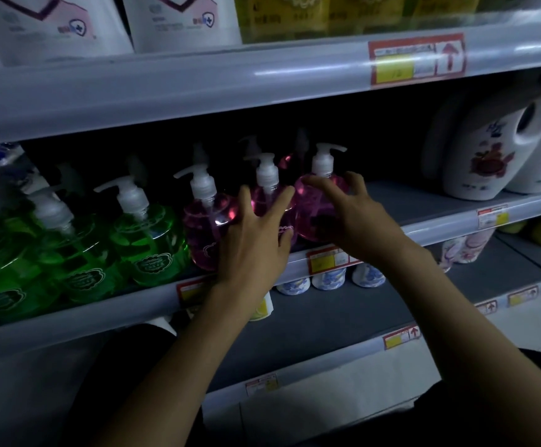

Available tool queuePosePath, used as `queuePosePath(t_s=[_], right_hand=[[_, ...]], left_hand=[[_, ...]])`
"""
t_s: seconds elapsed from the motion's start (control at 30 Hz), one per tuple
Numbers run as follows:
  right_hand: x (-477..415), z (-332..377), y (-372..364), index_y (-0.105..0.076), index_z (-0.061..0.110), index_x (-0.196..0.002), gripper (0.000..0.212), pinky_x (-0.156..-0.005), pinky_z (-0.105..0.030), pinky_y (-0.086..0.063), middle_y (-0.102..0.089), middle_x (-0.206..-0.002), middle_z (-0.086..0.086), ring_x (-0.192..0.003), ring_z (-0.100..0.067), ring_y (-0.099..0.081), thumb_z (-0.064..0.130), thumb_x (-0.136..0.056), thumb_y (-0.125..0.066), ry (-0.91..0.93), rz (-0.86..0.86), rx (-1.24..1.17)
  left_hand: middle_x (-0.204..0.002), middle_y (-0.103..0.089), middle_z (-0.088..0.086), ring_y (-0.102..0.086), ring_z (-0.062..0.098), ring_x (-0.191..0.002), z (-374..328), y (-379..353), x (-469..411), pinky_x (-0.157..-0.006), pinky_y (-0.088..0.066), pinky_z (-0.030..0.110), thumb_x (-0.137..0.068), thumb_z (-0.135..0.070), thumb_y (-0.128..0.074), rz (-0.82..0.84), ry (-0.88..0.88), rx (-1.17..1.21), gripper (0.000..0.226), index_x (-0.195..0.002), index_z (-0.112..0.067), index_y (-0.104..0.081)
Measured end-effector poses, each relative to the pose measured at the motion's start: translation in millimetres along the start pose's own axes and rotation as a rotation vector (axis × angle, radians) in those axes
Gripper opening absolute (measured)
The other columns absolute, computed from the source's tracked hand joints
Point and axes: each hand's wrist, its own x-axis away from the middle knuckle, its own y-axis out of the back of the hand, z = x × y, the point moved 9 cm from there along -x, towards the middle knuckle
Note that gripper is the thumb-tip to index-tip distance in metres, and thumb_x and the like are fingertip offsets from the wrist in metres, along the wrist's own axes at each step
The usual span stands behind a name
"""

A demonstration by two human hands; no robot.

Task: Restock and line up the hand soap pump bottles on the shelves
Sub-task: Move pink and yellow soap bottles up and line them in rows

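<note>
Middle pink bottle (271,201) under splayed left hand (253,243), end pink bottle (312,219) gripped by right hand (353,217)

Bare shelf floor (403,201) right of right pink bottle (312,216) in my right hand (351,217): wide open, easy way in. White jugs (488,150) wall off far right. Left side full: green bottles (146,240) and other pink bottles (204,227) stand close together. Pump tops (322,159) near upper shelf (198,88), little room above. My left hand (256,230) covers middle front.
</note>
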Motion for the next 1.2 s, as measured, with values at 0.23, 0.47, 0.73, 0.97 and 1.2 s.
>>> queuePosePath(t_s=[0.23, 0.47, 0.73, 0.97, 1.2], right_hand=[[-4, -7, 2, -0.027, 0.055, -0.134, 0.075, -0.078, -0.035, -0.053, -0.026, -0.140, -0.012, -0.102, -0.040, -0.060, 0.040, -0.077, -0.075, 0.067, 0.002, -0.060], [6, -3, 12, -0.022, 0.063, -0.133, 0.078, -0.085, -0.041, -0.054, -0.027, -0.146, -0.006, -0.100, -0.031, -0.062, 0.038, -0.080, -0.074, 0.033, 0.065, -0.066], [31, 103, 163, -0.062, 0.026, -0.107, 0.020, -0.066, -0.007, -0.041, -0.057, -0.096, 0.007, -0.077, 0.001, -0.059, 0.027, -0.087, -0.059, 0.244, -0.642, -0.316], [-47, 208, 230, -0.037, 0.030, -0.146, 0.056, -0.098, -0.040, -0.041, -0.041, -0.141, -0.014, -0.128, -0.033, -0.040, 0.033, -0.093, -0.054, 0.305, -0.625, -0.049], [-114, 238, 228, -0.016, 0.040, -0.149, 0.080, -0.103, -0.045, -0.030, -0.039, -0.145, -0.015, -0.134, -0.036, -0.032, 0.070, -0.082, -0.048, 0.248, -0.373, 0.403]], left_hand=[[-0.153, -0.016, 0.024, -0.066, 0.031, -0.073, -5, 2, -1, -0.062, -0.054, 0.034, -0.092, -0.036, -0.059, -0.070, 0.011, -0.027, 0.060, -0.142, -0.041, -0.026], [-0.159, -0.014, 0.008, -0.065, 0.028, -0.088, 2, 27, 25, -0.069, -0.057, 0.039, -0.096, -0.025, -0.053, -0.098, -0.074, 0.197, 0.055, -0.144, -0.042, -0.033], [-0.102, -0.057, 0.002, -0.052, 0.010, -0.088, 27, 226, 44, -0.085, -0.039, 0.014, -0.093, -0.017, -0.051, -0.756, -0.205, 0.115, 0.020, -0.105, -0.011, -0.065], [-0.140, -0.043, 0.020, -0.028, 0.040, -0.135, 23, 328, -34, -0.104, -0.031, 0.052, -0.093, -0.036, -0.050, -0.754, -0.078, -0.364, 0.048, -0.140, -0.023, -0.047], [-0.148, -0.032, 0.023, -0.006, 0.036, -0.146, 37, 328, -73, -0.117, -0.009, 0.047, -0.093, -0.056, -0.040, -0.475, -0.036, -0.463, 0.064, -0.150, -0.035, -0.021]])
